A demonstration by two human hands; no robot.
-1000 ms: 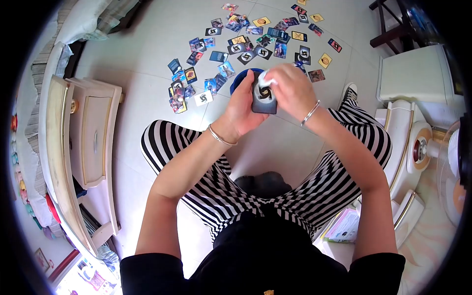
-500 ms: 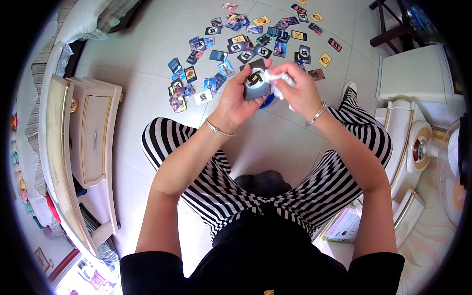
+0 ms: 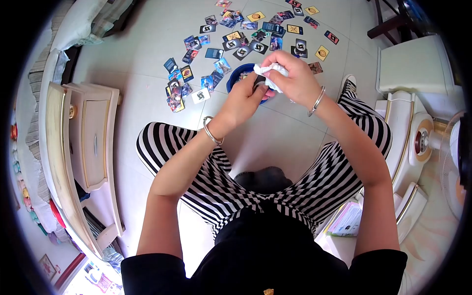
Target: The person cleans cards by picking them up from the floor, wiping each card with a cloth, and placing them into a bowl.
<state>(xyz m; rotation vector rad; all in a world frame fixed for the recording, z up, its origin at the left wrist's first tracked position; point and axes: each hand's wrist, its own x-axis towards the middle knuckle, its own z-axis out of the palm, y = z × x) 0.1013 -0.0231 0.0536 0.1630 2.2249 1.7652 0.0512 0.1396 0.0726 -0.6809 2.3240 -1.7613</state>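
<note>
My left hand (image 3: 242, 98) is closed around a dark trading card (image 3: 259, 80), now turned nearly edge-on and mostly hidden by the fingers. Pinched in my right hand (image 3: 296, 81) is a crumpled white tissue (image 3: 273, 74), pressed against the card's upper edge. Below both hands a round blue tub (image 3: 232, 84) stands on the floor, with some cards visible inside it. Scattered cards (image 3: 241, 52) lie beyond the tub, some showing a black back with a white swirl, others with colourful pictures. A white card (image 3: 200, 96) lies left of my left hand.
Striped-trousered legs (image 3: 169, 142) are bent on either side of the tiled floor (image 3: 275, 142). A cream cabinet (image 3: 96, 137) stands at the left. On the right are a pale box-like unit (image 3: 415, 66) and a fan (image 3: 452, 162). A dark wooden stool (image 3: 388, 24) is at top right.
The card in my left hand has tilted from face-up to nearly edge-on. My right hand has brought the tissue over its upper edge. More of the blue tub now shows.
</note>
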